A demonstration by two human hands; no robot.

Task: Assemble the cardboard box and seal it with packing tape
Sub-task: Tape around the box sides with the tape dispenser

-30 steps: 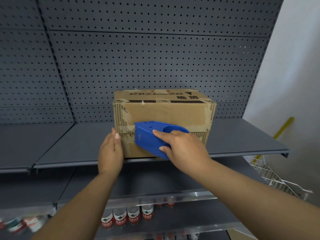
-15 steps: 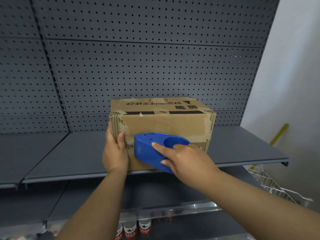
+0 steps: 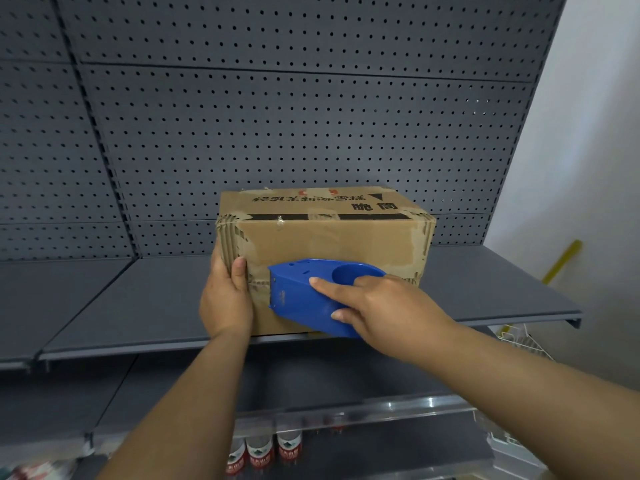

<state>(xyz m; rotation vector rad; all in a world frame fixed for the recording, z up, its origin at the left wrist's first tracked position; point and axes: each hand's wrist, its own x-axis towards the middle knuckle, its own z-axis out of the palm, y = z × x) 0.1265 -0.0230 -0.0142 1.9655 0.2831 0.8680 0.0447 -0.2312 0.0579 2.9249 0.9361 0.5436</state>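
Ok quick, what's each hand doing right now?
Left hand: grips the cardboard box at its left corner.
Right hand: holds the blue tape dispenser against the box's front.

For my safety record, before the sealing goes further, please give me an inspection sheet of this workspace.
Surface: grey metal shelf; the cardboard box stands at its front edge.
Job's things: box closed, old tape on its corners; blue tape dispenser against its front face.
Clutter: nothing seen.
Grippers: left hand grips the box's left front corner; right hand holds the dispenser.
Cables: nothing seen.
Surroundings: pegboard behind; bottles lower down; yellow stick and wire basket at right.
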